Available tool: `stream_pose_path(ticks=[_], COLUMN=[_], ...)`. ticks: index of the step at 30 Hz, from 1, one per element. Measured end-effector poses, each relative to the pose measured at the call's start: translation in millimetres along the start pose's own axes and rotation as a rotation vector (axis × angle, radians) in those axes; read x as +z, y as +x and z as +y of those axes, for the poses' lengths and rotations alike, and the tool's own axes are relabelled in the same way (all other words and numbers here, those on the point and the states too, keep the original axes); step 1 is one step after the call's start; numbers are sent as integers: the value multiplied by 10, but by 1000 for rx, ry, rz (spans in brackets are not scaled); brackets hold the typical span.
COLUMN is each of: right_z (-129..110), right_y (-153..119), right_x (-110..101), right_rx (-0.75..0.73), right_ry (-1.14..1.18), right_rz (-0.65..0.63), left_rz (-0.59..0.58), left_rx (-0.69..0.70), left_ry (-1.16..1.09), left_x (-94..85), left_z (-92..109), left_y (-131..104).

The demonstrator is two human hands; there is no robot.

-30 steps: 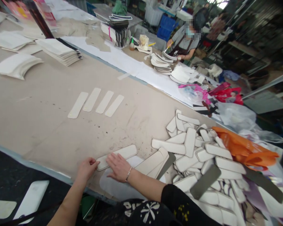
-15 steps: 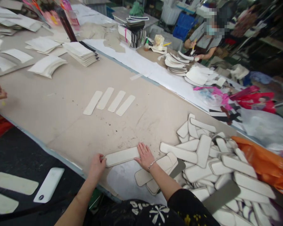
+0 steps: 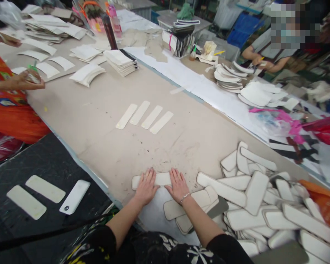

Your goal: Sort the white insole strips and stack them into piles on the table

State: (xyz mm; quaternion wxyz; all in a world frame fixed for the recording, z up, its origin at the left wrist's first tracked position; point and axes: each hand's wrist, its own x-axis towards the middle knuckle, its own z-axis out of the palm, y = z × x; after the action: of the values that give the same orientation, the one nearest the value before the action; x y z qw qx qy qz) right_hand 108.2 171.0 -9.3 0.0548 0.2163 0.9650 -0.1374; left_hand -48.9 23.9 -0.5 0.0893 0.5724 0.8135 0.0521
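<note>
A long white piece with rounded ends (image 3: 163, 179) lies flat on the beige table near its front edge. My left hand (image 3: 147, 185) rests flat on it toward its left end, fingers stretched out. On its right end lies my right hand (image 3: 178, 184), also flat, with a bracelet at the wrist. Both hands press from above and neither is wrapped round the piece. Just right of my right hand, overlapping pale pieces (image 3: 191, 201) lie beside a large heap of similar white pieces (image 3: 255, 190). Several narrow white strips (image 3: 151, 116) lie in a row farther up the table.
Three pale pieces (image 3: 45, 189) lie on a dark surface (image 3: 96, 216) at the lower left. A person in orange at the left holds a small bottle (image 3: 33, 75). Stacks of white sheets (image 3: 121, 62) stand behind. Another person works across the table, and an orange bag (image 3: 323, 205) lies right.
My left hand has moved from gripping the piece's left end to lying flat on top of it. The view has shifted left, showing more of the person in orange.
</note>
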Motion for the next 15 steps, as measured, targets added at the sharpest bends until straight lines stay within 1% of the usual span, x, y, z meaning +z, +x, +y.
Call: stream_pose_path(ticks=[1,3,5,7,9,15], right_z=[-3,-13,-25,-37,-44,-48], right_y=[1,4,7,8,6,-3], right_x=[-4,-14,-32,-59,-90,-174], right_rx=[6,18,29,36,37,36], right_ry=[13,36,50,58,64,109], right_rz=[-6,-18,-23,-25,-32,-27], left_rz=[-7,-37,-64,-76,-74,-13], left_rx=[-40,-57,-52,-50,-53,-32], left_ry=[21,39,42,46,58,104], left_x=[-3,-34,-66,-76,-59,47], left_z=[-149,-386,-503,-520,-494,-488], left_y=[-64,-182,-248,-261,-249,-229])
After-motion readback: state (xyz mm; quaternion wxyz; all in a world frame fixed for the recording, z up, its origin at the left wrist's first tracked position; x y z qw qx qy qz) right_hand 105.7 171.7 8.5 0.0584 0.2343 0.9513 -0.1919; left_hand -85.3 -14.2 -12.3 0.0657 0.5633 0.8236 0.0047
